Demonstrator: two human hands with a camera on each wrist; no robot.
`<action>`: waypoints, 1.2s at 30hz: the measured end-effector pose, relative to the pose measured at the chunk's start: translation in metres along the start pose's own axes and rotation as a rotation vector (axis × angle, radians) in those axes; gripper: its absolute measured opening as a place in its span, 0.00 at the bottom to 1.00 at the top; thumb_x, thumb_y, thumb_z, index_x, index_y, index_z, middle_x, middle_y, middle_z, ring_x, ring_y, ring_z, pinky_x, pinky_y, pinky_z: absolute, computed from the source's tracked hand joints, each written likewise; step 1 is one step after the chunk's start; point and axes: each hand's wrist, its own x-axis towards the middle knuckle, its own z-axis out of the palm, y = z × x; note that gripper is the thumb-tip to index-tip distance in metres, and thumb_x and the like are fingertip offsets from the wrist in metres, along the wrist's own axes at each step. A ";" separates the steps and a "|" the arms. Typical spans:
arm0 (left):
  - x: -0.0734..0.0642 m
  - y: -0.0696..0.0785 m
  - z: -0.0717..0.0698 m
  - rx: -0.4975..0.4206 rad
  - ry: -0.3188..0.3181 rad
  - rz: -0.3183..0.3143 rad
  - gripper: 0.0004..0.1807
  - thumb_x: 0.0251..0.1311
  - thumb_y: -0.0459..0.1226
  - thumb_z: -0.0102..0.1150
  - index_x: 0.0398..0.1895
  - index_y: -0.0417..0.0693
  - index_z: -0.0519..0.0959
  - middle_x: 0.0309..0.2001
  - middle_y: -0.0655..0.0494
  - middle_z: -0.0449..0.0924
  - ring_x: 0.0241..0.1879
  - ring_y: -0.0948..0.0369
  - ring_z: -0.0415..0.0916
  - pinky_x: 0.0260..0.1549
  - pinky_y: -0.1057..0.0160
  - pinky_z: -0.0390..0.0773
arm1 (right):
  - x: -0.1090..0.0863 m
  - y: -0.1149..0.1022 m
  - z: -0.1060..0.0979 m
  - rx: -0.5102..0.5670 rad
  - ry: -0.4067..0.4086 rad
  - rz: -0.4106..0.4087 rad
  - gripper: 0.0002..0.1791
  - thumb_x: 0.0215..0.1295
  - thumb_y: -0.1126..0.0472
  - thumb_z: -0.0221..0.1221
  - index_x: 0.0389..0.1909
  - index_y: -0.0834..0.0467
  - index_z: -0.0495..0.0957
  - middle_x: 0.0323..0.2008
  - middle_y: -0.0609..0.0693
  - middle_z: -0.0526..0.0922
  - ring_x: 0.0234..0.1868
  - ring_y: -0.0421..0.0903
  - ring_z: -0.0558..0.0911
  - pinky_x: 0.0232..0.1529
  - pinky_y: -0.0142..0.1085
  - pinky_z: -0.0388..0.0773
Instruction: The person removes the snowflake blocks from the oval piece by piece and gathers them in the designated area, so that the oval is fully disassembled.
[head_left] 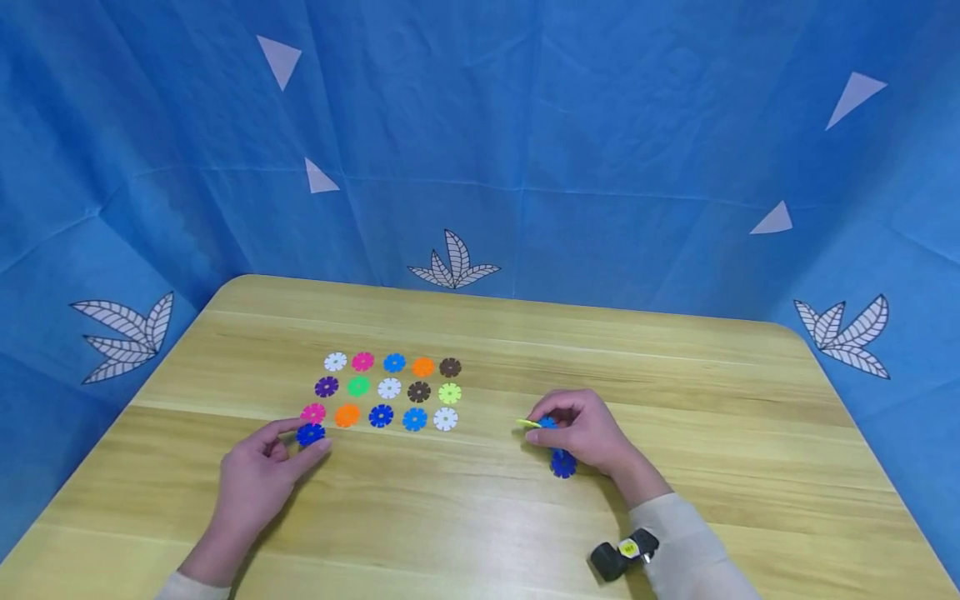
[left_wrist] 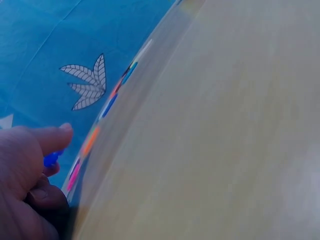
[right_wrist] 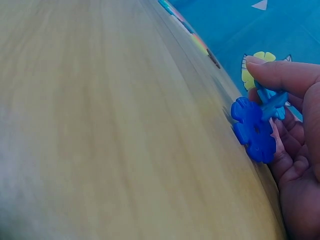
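My left hand (head_left: pixel 258 479) is at the near left corner of the rows of flower discs, pinching a dark blue flower disc (head_left: pixel 310 435) between thumb and fingers. That disc (left_wrist: pixel 51 159) peeks out from behind the thumb in the left wrist view. Right of the rows, my right hand (head_left: pixel 585 429) grips a small chain of interlocking flower discs. In it, a yellow-green disc (right_wrist: pixel 247 79) sits at the fingertips, light blue pieces (right_wrist: pixel 274 104) are in the middle and a dark blue disc (right_wrist: pixel 254 131) hangs at the lower end. Fingers partly cover the chain.
Three rows of loose flower discs lie flat on the wooden table (head_left: pixel 465 517), among them an orange disc (head_left: pixel 347 416), a green disc (head_left: pixel 358 386) and a brown disc (head_left: pixel 450 367). A black strapped device (head_left: pixel 611 560) is by the right sleeve. Blue cloth (head_left: pixel 465 108) hangs behind.
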 end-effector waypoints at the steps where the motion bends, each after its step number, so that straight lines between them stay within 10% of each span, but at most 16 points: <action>1: 0.000 -0.001 -0.002 0.010 -0.003 -0.002 0.25 0.50 0.46 0.78 0.48 0.43 0.84 0.17 0.55 0.66 0.15 0.62 0.58 0.16 0.64 0.61 | 0.000 0.000 0.000 -0.001 0.001 -0.001 0.08 0.53 0.71 0.73 0.35 0.62 0.86 0.32 0.57 0.85 0.24 0.47 0.77 0.25 0.35 0.76; 16: 0.003 -0.003 -0.015 0.159 -0.132 -0.120 0.31 0.51 0.47 0.77 0.54 0.36 0.82 0.19 0.54 0.69 0.20 0.56 0.64 0.19 0.61 0.62 | 0.000 0.002 0.000 0.015 0.002 -0.031 0.08 0.53 0.72 0.72 0.34 0.64 0.86 0.32 0.58 0.84 0.24 0.47 0.77 0.25 0.34 0.75; 36: -0.003 0.000 -0.014 0.150 -0.111 -0.106 0.23 0.54 0.41 0.74 0.51 0.37 0.81 0.20 0.54 0.70 0.19 0.57 0.64 0.19 0.61 0.64 | 0.000 0.001 0.001 0.021 0.001 -0.033 0.07 0.53 0.72 0.72 0.34 0.63 0.86 0.33 0.58 0.84 0.24 0.48 0.77 0.25 0.34 0.75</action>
